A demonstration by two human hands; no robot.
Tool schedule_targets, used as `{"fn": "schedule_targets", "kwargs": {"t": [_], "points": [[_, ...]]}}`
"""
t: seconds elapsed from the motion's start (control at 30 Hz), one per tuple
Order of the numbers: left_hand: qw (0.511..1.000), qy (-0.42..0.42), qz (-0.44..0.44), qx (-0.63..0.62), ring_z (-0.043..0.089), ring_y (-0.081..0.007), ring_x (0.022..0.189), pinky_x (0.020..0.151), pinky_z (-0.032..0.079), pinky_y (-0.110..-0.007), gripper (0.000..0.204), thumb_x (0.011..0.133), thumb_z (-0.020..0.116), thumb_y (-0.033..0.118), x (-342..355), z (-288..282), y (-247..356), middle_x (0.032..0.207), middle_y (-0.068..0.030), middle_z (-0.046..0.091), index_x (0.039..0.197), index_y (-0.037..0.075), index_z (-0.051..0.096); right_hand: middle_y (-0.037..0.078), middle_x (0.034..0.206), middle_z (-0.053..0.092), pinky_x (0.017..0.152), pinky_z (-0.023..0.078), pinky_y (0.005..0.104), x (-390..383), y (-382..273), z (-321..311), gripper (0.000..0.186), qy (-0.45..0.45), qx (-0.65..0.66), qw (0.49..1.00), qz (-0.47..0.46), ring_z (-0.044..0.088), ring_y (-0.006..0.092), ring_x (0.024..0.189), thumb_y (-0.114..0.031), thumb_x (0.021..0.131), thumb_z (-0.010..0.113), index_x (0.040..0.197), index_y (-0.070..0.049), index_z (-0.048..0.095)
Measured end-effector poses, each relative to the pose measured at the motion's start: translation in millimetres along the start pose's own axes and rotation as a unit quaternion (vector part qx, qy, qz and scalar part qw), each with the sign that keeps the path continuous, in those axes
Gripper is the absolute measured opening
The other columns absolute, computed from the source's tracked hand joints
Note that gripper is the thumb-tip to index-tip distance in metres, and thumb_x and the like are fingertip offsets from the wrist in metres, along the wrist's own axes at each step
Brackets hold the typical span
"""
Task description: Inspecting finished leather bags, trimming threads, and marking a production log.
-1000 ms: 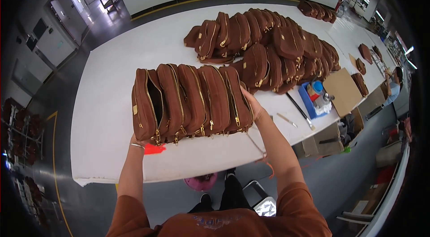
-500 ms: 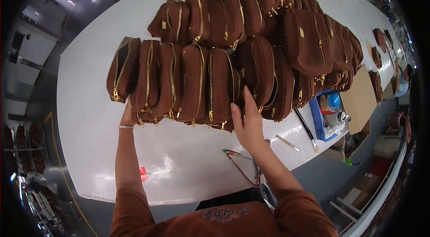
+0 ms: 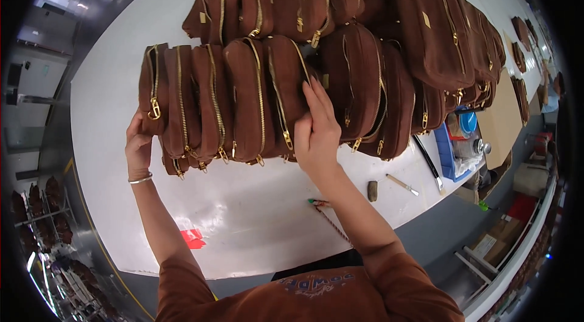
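Note:
Brown zippered pouches with gold zips stand packed side by side in two rows on a white table. At the left end of the near row, my left hand (image 3: 140, 145) is closed around the lower edge of the outermost pouch (image 3: 153, 82), its fingers partly hidden. My right hand (image 3: 319, 139) presses on the right side of another near-row pouch (image 3: 286, 85), fingers along its side and thumb towards its front. Several pouches are squeezed upright between both hands. Right of my right hand, a larger pouch (image 3: 359, 82) stands in the same row.
A blue bin (image 3: 447, 155) with a blue-lidded jar (image 3: 467, 122) stands at the right edge. Nearby lie a black-handled brush (image 3: 431, 165), a small brush (image 3: 403, 184) and a dark block (image 3: 372, 191). Red tape (image 3: 193, 238) and a braided cord (image 3: 331, 223) lie nearer me.
My right hand has shifted left and closer against the pouches. My left hand has moved outward, and the leftmost pouch stands straighter with its zip gap narrower. The view has also shifted.

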State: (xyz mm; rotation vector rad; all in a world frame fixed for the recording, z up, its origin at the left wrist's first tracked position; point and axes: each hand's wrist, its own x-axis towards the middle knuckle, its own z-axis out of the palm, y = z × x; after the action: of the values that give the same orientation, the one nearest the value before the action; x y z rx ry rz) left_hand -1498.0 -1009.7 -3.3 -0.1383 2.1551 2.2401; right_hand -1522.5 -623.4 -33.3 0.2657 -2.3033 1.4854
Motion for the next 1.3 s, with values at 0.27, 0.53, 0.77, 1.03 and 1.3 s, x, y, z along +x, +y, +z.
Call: {"fn": "schedule_targets", "kwargs": {"t": [0.27,0.53,0.77,1.03,1.3], "points": [[0.964,0.070,0.010,-0.256,0.026,-0.0271,0.144,0.119,0.014,-0.045,0.074,0.078,0.055,0.021,-25.9,-51.5,-52.5,0.153,-0.0086,0.035,0.149,0.007,0.036,0.025,0.125,0.056,0.103,0.042,0.0490,-4.7,-21.7,-38.9,0.043,0.022,-0.014,0.996,-0.080,0.051,0.0413,0.121,-0.007,0.085,0.061,0.126,0.006,0.054],[0.940,0.262,-0.022,-0.218,0.028,-0.0349,0.141,0.112,0.020,-0.061,0.073,0.082,0.059,0.031,-9.3,-51.4,-34.3,0.153,-0.0140,0.033,0.146,0.005,0.036,0.017,0.078,0.068,0.066,0.056,0.0324,-178.5,-6.7,-318.3,0.032,0.138,0.247,0.904,0.319,0.068,0.0224,0.069,-0.026,0.092,0.061,0.095,0.006,0.065],[0.911,0.366,0.028,0.188,0.053,-0.0339,0.121,0.105,0.041,-0.045,0.050,0.094,0.042,0.027,-28.4,-92.1,-110.6,0.137,-0.0213,0.051,0.133,-0.003,0.050,0.010,0.081,0.071,0.067,0.054,0.0388,-520.9,212.6,-349.1,0.036,0.063,-0.351,0.687,0.633,0.068,0.0272,0.075,-0.039,0.085,0.065,0.088,-0.004,0.071],[0.725,0.122,0.026,0.678,0.014,-0.0372,0.146,0.118,0.018,-0.051,0.057,0.104,0.039,0.028,-226.7,71.4,-176.3,0.159,-0.0243,0.006,0.150,-0.001,0.023,0.019,0.132,0.055,0.099,0.039,0.0635,-636.8,282.7,-218.4,0.075,-0.371,-0.534,0.410,0.640,0.055,0.0410,0.119,-0.038,0.072,0.076,0.133,-0.002,0.050],[0.778,0.044,-0.021,0.626,0.010,-0.0383,0.147,0.119,0.011,-0.048,0.064,0.104,0.028,0.038,-236.4,125.1,-164.7,0.158,-0.0258,0.009,0.151,-0.004,0.015,0.013,0.120,0.064,0.084,0.046,0.0704,-609.5,281.5,-180.9,0.037,-0.479,-0.363,0.465,0.650,0.061,0.0369,0.112,-0.028,0.080,0.070,0.114,-0.013,0.071]]}}
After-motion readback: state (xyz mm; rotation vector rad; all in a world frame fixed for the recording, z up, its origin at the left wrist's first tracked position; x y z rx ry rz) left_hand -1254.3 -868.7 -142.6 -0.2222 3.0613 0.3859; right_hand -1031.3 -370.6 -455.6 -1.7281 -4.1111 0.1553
